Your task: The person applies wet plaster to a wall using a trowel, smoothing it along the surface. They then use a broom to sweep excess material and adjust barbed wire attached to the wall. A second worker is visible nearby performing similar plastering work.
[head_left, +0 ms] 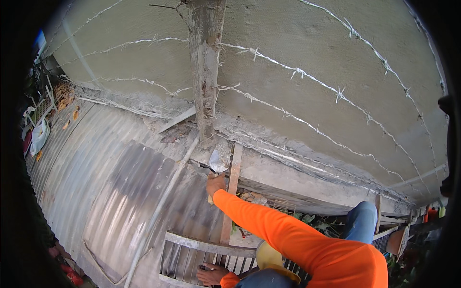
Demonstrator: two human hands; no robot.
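My right hand, in an orange sleeve, grips a metal trowel. Its pale blade is raised at the foot of a weathered concrete post, just left of a wooden plank. My left hand is low in the view, on a slatted metal grille, its fingers curled around a small dark part or object that I cannot make out. A yellow rounded object lies between my jeans-clad legs, partly behind my right arm.
Barbed wire runs from the post along grey walls above a concrete ledge. Curved corrugated roofing, crossed by a long pipe, fills the left. Mesh, plants and clutter sit below the ledge; bags lie far left.
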